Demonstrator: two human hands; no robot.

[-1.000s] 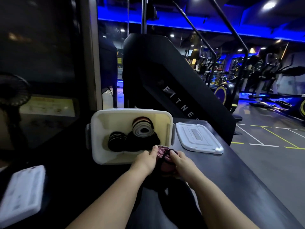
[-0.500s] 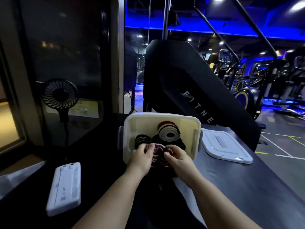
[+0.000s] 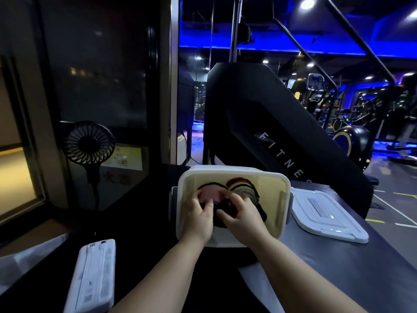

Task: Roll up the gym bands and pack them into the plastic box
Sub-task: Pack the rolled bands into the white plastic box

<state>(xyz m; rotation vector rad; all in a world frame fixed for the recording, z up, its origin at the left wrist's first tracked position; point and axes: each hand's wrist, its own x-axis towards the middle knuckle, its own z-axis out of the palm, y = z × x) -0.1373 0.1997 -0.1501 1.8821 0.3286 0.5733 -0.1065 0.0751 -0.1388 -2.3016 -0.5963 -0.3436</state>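
Observation:
A white plastic box stands open on the dark table ahead of me. Inside it a grey and brown rolled band lies at the back, with black rolled bands beside it, partly hidden by my hands. Both my hands are inside the box. My left hand and my right hand grip a pink and black rolled band from either side, fingers curled round it, in the box's left half.
The box's white lid lies flat to the right. A white flat device rests at the near left, a black desk fan stands behind it. A black fitness machine rises right behind the box.
My hands carried the pink and black roll from the box's front rim forward into the box. The view has shifted so the box sits further right.

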